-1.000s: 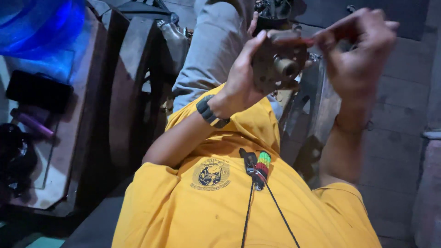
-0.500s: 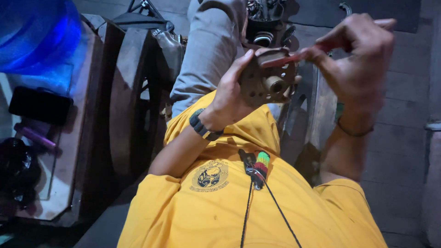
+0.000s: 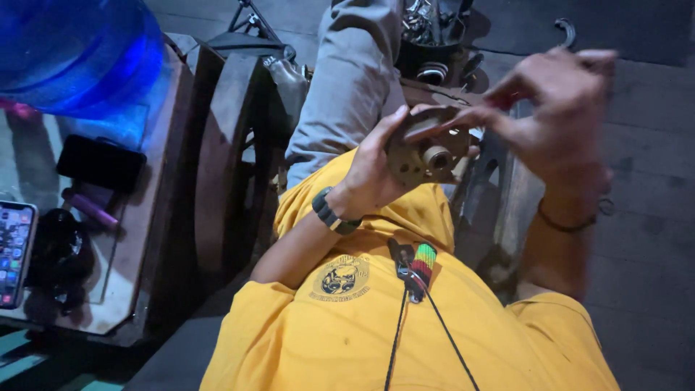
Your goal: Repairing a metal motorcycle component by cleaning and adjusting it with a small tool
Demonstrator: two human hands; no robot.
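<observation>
Fingers [image 3: 434, 124] partly hide metal part [image 3: 427, 153]; right hand [image 3: 557, 116] blurred.

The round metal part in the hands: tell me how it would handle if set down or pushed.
The metal part looks thick and solid, so probably stiff and heavy for its size. Its round edge suggests it could roll if stood upright. The left hand cups it while the right hand pinches its rim.

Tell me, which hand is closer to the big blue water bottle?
The left hand. It holds the round metal part in the middle, nearer the blue water bottle at the top left. The right hand is farther away, beyond the part.
</observation>
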